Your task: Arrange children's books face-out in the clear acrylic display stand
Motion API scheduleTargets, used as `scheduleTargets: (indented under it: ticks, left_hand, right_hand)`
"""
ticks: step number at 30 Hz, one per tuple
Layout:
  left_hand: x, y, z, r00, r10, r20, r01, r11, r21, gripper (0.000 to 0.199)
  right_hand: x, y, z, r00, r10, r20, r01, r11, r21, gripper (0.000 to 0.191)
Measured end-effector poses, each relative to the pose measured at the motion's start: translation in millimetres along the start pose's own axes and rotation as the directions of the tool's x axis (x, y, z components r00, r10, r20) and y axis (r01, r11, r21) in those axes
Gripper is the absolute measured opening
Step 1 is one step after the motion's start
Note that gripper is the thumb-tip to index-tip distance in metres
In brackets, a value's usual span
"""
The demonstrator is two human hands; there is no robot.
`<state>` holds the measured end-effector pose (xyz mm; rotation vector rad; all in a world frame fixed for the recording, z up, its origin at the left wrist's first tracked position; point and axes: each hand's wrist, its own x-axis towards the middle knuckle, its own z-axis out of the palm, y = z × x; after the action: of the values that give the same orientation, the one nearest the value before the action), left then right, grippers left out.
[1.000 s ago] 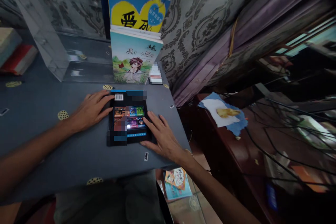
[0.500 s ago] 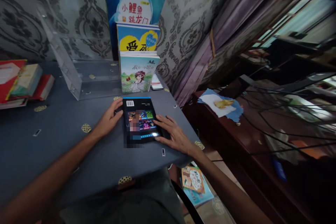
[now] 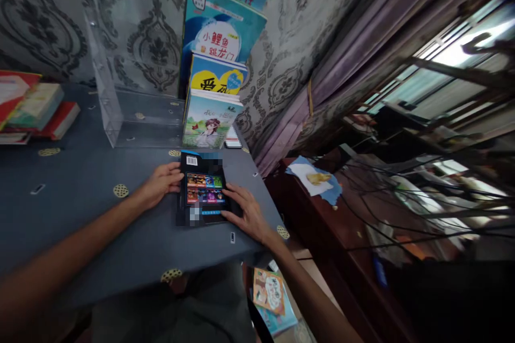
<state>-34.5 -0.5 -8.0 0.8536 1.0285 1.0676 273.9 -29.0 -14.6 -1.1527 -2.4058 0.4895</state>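
While beside book (image 3: 204,188), left hand (image 3: 159,186) lower

The desk (image 3: 92,236) wears a matt grey-blue covering, smooth-looking. At upper left, the rack (image 3: 105,102) is clear, glossy plastic. Paper books (image 3: 211,123) at upper centre have smooth printed covers; the black book (image 3: 204,187) at centre shows a slight sheen. The mauve curtain (image 3: 281,144) is soft folded cloth. At right, a dark red tabletop (image 3: 333,225) looks faintly glossy.

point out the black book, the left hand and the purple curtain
black book (image 3: 205,196): head view, middle of its upward cover
left hand (image 3: 161,185): head view, back of the hand
purple curtain (image 3: 293,134): head view, its lower folds
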Motion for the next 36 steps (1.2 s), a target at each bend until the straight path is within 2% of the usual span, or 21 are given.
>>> scheduleTargets:
  ticks: [4,6,8,11,14,16,20,23,26,31,33,36]
  left_hand:
    - [-10.3,12.7,10.4,0.996,0.083,0.022,-0.081,0.995,-0.053,0.051]
    - [-16.4,20.4,18.2,0.991,0.130,0.026,-0.129,0.991,-0.032,0.054]
    - [-21.6,28.4,25.4,0.986,0.161,0.041,-0.162,0.987,0.009,0.055]
    - [-24.1,39.1,31.6,0.978,0.201,0.053,-0.204,0.976,0.081,0.056]
    - [-18.2,46.6,31.0,0.962,0.266,0.061,-0.273,0.950,0.153,0.054]
    - [-11.2,50.7,29.1,0.941,0.328,0.085,-0.338,0.920,0.196,0.053]
    - [0.0,60.9,28.7,0.878,0.457,0.146,-0.480,0.835,0.270,0.051]
    - [-0.3,69.1,32.2,0.809,0.555,0.195,-0.586,0.733,0.345,0.046]
    - [-5.8,69.9,32.9,0.748,0.613,0.253,-0.650,0.600,0.466,0.035]
    - [-13.2,45.4,16.9,0.719,0.529,0.451,-0.682,0.415,0.602,0.021]
    - [-14.8,31.9,7.3,0.718,0.478,0.506,-0.687,0.369,0.626,0.022]
    - [-17.6,16.5,-3.3,0.723,0.424,0.545,-0.680,0.297,0.671,0.027]
  right_hand:
    - [-3.3,-0.8,-1.1,0.996,0.078,-0.034,-0.074,0.992,0.102,0.084]
    - [-2.2,1.2,-0.3,0.993,0.108,-0.055,-0.093,0.970,0.226,0.088]
    - [2.7,5.9,2.5,0.988,0.138,-0.066,-0.100,0.909,0.404,0.083]
    - [17.0,14.9,8.2,0.988,0.155,-0.011,-0.112,0.762,0.637,0.066]
    - [34.9,21.0,10.2,0.989,0.145,-0.005,-0.095,0.675,0.731,0.052]
    - [46.0,22.2,6.9,0.989,0.133,-0.061,-0.047,0.682,0.730,0.047]
    - [64.9,21.1,-7.6,0.976,0.094,-0.195,0.047,0.789,0.612,0.036]
    - [77.7,23.4,-15.8,0.953,0.054,-0.298,0.113,0.850,0.515,0.029]
    - [87.7,30.9,-14.7,0.919,0.041,-0.391,0.178,0.845,0.505,0.019]
    - [87.0,43.6,-1.1,0.929,0.039,-0.368,0.170,0.839,0.517,0.013]
    - [82.7,46.0,2.1,0.941,-0.019,-0.339,0.180,0.875,0.450,0.008]
    - [78.4,47.8,3.5,0.950,-0.143,-0.278,0.229,0.923,0.309,0.012]
